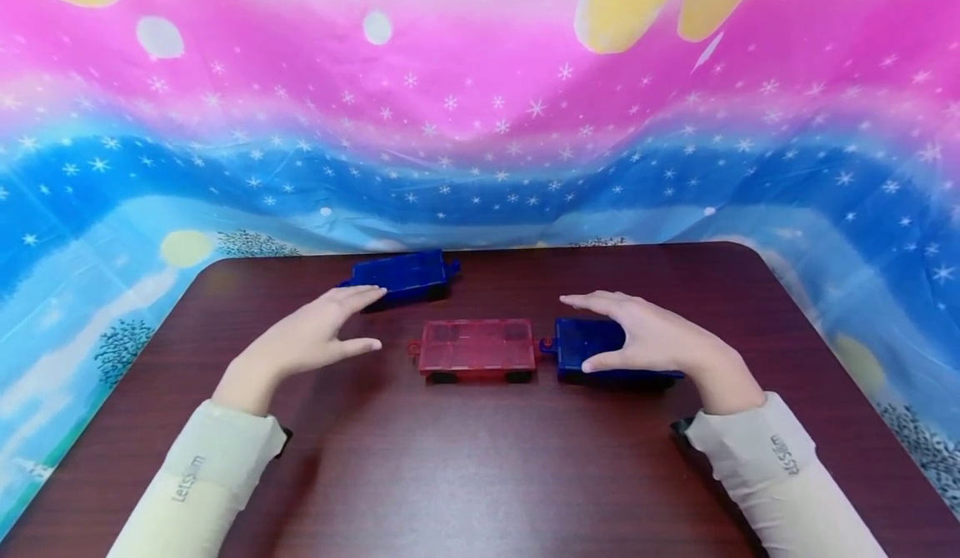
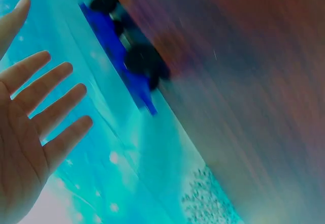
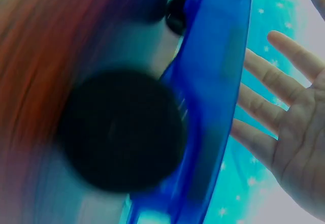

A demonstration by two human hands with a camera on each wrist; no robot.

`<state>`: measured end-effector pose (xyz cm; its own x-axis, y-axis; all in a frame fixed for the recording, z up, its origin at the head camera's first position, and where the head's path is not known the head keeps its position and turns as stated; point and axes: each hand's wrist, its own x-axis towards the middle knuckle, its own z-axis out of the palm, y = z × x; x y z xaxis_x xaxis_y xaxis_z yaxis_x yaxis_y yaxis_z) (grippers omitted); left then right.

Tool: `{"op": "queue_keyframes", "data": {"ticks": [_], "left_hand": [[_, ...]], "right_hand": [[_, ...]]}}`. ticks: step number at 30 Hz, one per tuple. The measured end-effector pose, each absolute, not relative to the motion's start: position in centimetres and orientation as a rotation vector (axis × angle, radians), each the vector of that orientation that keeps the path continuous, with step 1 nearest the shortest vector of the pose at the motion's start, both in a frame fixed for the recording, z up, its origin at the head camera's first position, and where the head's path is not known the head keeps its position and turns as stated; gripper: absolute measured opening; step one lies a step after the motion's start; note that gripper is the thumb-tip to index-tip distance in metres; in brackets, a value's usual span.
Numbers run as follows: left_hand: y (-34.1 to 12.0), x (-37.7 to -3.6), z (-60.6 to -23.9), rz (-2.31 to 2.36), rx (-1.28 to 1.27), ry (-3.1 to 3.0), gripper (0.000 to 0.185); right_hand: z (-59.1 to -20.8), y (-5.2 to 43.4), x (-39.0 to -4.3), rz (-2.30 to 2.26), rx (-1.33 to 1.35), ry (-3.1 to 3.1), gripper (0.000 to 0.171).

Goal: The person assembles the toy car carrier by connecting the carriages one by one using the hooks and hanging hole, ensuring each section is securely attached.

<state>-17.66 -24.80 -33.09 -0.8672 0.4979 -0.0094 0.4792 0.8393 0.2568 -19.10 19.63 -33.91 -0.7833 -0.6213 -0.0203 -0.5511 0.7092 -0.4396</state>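
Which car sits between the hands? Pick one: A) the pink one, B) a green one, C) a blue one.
A: the pink car stands between the left hand and the right hand, coupled to the blue car under the right hand.

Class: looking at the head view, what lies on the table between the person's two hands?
The pink wagon, between left hand and right hand, shown in the head view.

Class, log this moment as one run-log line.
left hand: open, above table | right hand: open over blue car | pink car: coupled beside | far blue car: apart
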Motion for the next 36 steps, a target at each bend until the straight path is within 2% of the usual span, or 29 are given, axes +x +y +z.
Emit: {"op": "queue_keyframes", "data": {"ticks": [8, 23, 36], "left_hand": [[-26.7, -20.8, -32.7, 0.314, 0.731, 2.946, 0.071], [-24.5, -26.2, -33.9, 0.329, 0.672, 2.872, 0.072], [-23.9, -28.2, -35.2, 0.409, 0.576, 2.814, 0.086]], "right_hand": [[-34.1, 15.9, -19.8, -0.647, -1.032, 2.664, 0.082], [-35.7, 11.5, -20.8, -0.708, -1.092, 2.498, 0.081], [-35.8, 8.8, -21.1, -0.522, -1.122, 2.528, 0.079]]}}
